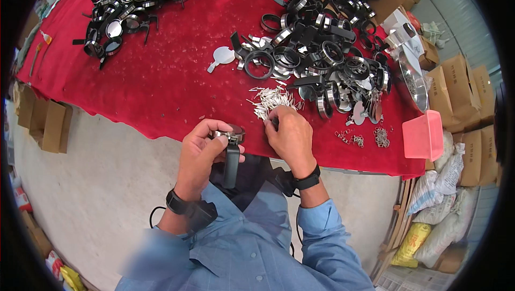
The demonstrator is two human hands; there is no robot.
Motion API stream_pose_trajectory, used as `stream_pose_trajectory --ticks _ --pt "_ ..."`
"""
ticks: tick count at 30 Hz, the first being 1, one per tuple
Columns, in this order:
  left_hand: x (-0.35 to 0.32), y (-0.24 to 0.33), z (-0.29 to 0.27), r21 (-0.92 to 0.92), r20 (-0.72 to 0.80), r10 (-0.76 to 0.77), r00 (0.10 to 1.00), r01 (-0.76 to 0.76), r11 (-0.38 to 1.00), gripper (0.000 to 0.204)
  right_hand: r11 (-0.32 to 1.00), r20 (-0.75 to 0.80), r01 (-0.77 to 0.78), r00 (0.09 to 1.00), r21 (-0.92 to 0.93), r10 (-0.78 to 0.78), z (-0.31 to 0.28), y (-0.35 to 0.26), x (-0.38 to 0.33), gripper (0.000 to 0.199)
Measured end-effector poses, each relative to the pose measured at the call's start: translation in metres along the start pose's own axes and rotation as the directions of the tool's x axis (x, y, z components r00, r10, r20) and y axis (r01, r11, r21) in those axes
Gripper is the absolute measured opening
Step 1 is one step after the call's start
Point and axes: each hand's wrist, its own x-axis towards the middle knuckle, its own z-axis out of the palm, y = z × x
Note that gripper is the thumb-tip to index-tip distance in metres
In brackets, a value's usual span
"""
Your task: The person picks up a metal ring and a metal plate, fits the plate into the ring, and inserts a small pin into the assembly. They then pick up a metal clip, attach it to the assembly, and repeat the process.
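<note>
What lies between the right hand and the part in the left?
The head view shows only red cloth between the right hand and that part.

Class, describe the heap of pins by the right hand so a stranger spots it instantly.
On the red cloth, find the big jumble of black rings right of centre. At its near left side, beside the right hand, lies the heap of pins: thin, straight and whitish, unlike the rounded parts nearby.
</note>
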Motion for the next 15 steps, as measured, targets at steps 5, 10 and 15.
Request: stream_pose_trajectory --ticks 5,10,15 --pt "0.000 -0.002 0.002 0.003 0.016 -0.007 1.000 0.007 1.000 0.024 1.000 0.042 0.001 0.999 -0.026 0.000 0.000 -0.003 0.003 0.012" --pt "0.000 0.000 0.003 0.007 0.023 -0.002 1.000 0.002 1.000 0.024 0.999 0.021 -0.029 0.999 0.037 0.028 -0.001 0.002 0.000 0.011" --pt "0.002 0.000 0.001 0.007 0.047 0.002 0.999 -0.003 1.000 0.026 0.985 -0.013 -0.061 0.998 0.162 0.064 -0.006 0.008 -0.005 0.010"
